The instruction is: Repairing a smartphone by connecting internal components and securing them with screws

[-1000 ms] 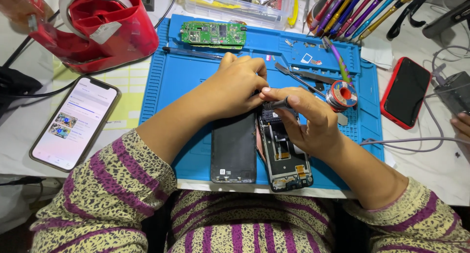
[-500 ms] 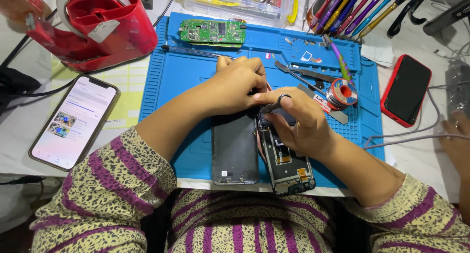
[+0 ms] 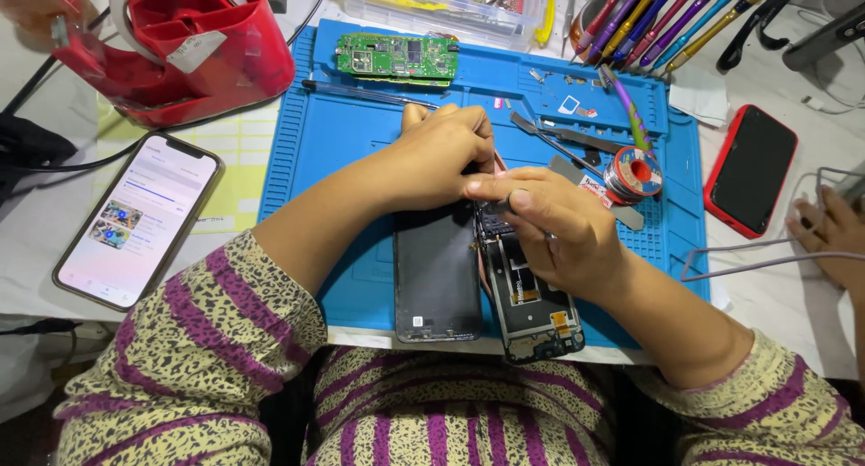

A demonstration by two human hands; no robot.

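On the blue work mat lie an opened phone body with its insides showing and, on its left, a dark phone panel. My left hand is curled over the top ends of both, fingers closed and pressing there. Touching it, my right hand rests on the upper half of the opened body, thumb and fingers pinched on a small dark tool. What the tool tip meets is hidden under my fingers.
A green circuit board lies at the mat's far edge, with a solder spool and tweezers to the right. Around the mat: red tape dispenser, lit phone, red-cased phone, screwdrivers. Another person's hand is far right.
My right hand has slid up the opened body until its thumb meets my left hand. The left hand stays put. The other person's hand has shifted at the right edge.
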